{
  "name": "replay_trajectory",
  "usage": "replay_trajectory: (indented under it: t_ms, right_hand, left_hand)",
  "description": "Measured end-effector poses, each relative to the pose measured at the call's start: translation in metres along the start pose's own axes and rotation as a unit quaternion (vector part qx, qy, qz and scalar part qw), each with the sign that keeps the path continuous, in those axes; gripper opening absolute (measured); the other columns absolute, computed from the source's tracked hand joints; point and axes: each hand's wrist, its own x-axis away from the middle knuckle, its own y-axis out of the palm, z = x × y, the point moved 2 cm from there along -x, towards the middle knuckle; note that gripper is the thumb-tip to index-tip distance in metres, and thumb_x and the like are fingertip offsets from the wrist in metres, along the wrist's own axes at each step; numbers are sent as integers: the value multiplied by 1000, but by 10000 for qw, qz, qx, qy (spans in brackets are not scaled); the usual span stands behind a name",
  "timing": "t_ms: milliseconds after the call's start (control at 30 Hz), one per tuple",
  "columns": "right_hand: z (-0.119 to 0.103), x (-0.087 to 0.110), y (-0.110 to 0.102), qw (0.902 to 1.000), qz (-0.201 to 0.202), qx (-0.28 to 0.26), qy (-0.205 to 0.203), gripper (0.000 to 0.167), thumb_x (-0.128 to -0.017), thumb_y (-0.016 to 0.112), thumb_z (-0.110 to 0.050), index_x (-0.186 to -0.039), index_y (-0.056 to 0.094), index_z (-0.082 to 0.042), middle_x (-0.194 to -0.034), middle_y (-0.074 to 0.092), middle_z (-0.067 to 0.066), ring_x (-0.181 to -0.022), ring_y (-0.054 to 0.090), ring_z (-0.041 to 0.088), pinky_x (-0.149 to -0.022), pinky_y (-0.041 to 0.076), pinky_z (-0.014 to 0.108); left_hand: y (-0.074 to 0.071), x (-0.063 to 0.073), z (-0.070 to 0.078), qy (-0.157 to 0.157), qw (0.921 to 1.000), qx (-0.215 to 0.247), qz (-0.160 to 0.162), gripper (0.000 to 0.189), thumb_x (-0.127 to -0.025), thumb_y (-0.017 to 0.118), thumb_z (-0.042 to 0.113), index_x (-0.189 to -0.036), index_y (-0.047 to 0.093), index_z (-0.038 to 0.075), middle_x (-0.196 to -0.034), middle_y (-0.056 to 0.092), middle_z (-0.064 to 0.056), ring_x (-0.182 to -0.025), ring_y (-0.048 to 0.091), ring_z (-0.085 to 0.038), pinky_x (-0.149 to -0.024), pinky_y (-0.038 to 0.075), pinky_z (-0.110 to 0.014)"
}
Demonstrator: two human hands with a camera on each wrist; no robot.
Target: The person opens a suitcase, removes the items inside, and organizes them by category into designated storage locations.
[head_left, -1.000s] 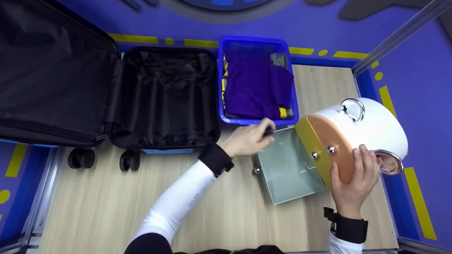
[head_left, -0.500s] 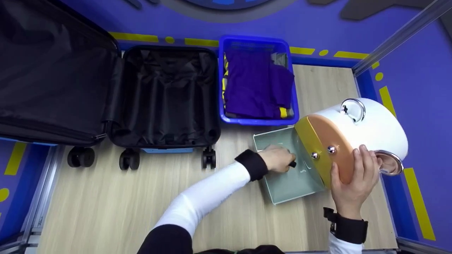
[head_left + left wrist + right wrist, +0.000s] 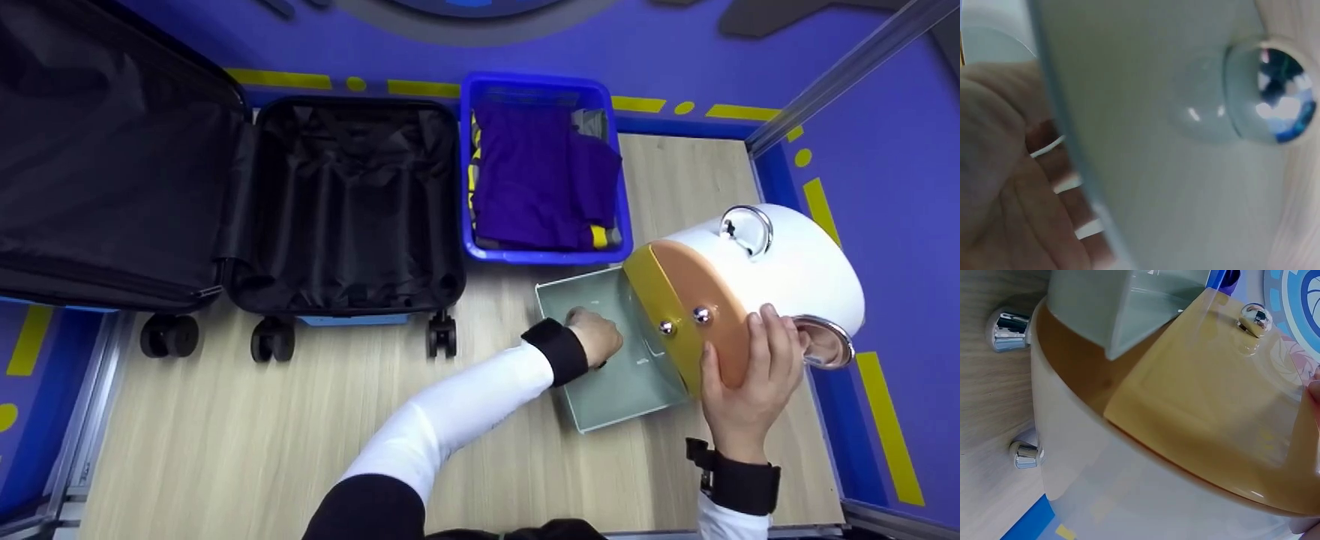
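In the head view, a white rounded drawer box (image 3: 806, 262) has an orange front (image 3: 694, 274), a yellow front (image 3: 660, 300) and a pulled-out grey-green drawer (image 3: 630, 394). My left hand (image 3: 598, 339) reaches down inside that drawer, and a small black object (image 3: 602, 365) peeks out by the thumb side. Its fingertips are hidden behind the drawer's front wall (image 3: 1145, 140) in the left wrist view. My right hand (image 3: 754, 390) rests with straight fingers and spread thumb against the orange front and the white body beside it.
A black-lined suitcase (image 3: 360, 225) lies open at the left, its wheels (image 3: 274, 339) toward me. Behind the drawer stands a blue basket (image 3: 540, 257) with folded purple clothing (image 3: 529, 180). A chrome ring (image 3: 851, 345) juts out near my right hand. Blue walls (image 3: 675, 67) border the table (image 3: 300, 450).
My left hand has moved right from over the drawer's outer edge and down into the drawer, carrying the small black object. My right hand has stayed in place on the box.
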Motion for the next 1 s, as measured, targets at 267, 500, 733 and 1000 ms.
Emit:
replay_trajectory:
  t_ms: [267,500,733,1000]
  right_hand:
    - [0,0,0,10000,-36,37,-3,50,-93,71,-30,-135,60,-4,-143,60,14,-139,46,38,-121,25,59]
    - [-4,-2,1,10000,52,-23,-43,49,-93,72,-28,-134,60,-4,-142,60,15,-138,47,38,-121,25,59]
    - [-3,-3,0,10000,65,18,-33,50,-92,72,-28,-134,60,-4,-142,60,14,-138,47,38,-121,25,60]
    - [-2,-1,1,10000,67,47,-18,50,-92,72,-27,-135,60,-5,-142,60,14,-138,47,38,-120,27,58]
  left_hand:
    - [3,4,-4,43,9998,-167,97,26,-102,60,20,-117,79,32,-125,72,13,-107,65,-9,-81,53,-32]
    - [-6,17,-19,547,9975,122,428,26,-92,72,21,-117,75,26,-124,69,6,-107,65,-15,-82,54,-34]
    - [-22,55,-57,1122,9575,2071,1665,35,-95,73,20,-129,67,19,-125,59,2,-109,61,-14,-89,53,-32]
    - [26,102,-91,303,8781,3572,3169,29,-96,70,18,-125,66,14,-120,59,-1,-93,62,-14,-80,54,-30]
